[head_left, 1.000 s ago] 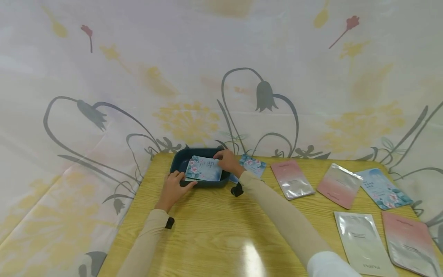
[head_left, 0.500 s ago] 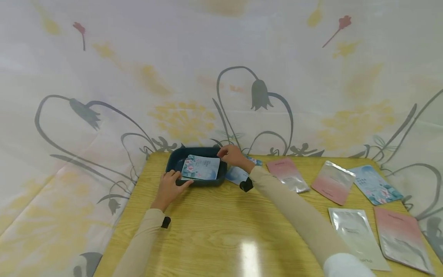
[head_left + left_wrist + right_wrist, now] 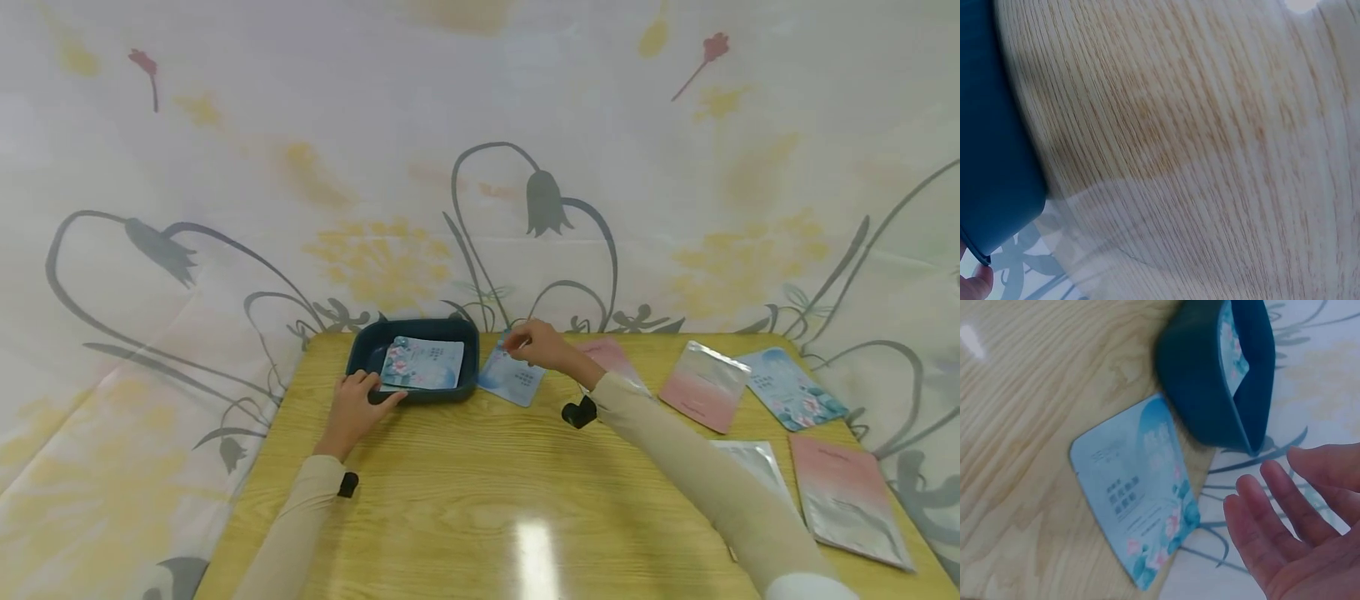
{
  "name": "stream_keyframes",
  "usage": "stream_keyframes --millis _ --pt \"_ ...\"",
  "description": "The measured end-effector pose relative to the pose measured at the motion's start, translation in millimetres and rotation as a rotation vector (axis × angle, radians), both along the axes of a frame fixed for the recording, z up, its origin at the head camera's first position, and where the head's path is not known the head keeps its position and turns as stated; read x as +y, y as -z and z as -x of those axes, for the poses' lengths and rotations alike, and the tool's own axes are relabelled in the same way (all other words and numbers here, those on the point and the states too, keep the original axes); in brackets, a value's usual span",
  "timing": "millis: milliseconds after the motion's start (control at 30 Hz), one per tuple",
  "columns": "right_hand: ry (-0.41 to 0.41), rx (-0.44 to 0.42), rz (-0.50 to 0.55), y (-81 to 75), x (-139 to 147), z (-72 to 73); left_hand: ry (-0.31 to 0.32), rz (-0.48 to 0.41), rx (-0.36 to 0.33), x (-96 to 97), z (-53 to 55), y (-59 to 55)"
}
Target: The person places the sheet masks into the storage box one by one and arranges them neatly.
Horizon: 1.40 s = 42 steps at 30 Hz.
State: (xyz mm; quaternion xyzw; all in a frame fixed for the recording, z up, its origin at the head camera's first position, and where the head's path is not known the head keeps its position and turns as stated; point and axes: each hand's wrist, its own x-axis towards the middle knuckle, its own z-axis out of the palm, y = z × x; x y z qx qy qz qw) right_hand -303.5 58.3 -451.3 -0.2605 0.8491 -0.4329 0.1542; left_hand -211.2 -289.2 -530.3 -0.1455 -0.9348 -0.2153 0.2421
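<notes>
My left hand holds the near left rim of a dark blue plastic bin, fingers over the edge and thumb along the front. In the left wrist view only a fingertip shows at the bin's rim. Inside the bin lies a light blue floral face mask packet, with a paler edge under it. My right hand, holding nothing, hovers over another blue floral packet just right of the bin. The right wrist view shows its fingers relaxed and loosely bent, close to that packet.
To the right on the wooden table lie pink and silver packets, another blue floral one, a large pink one and a pale silver one, partly behind my right sleeve. A flower-printed cloth hangs behind.
My right hand has left the packet in the bin and moved right, over the floral packet on the table. My left hand stays on the rim. The view has turned slightly right.
</notes>
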Motion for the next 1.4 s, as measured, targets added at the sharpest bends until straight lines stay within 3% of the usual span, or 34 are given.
stream_keyframes --millis 367,700,867,1033,1400 --pt "0.036 -0.092 0.051 3.1 51 -31.4 -0.002 0.002 -0.038 0.1 -3.9 -1.0" --pt "0.049 -0.072 0.134 1.7 100 -67.9 -0.010 0.010 -0.024 0.5 -4.6 -0.4" --pt "0.110 -0.129 0.086 0.7 129 -89.4 -0.014 0.009 -0.025 1.0 -4.3 -0.5" --pt "0.157 -0.128 0.065 2.3 158 -107.0 -0.019 0.013 -0.025 2.0 -2.9 -1.9" --pt "0.256 -0.099 0.085 6.4 213 -127.3 -0.025 0.009 -0.036 2.8 -3.7 -4.8"
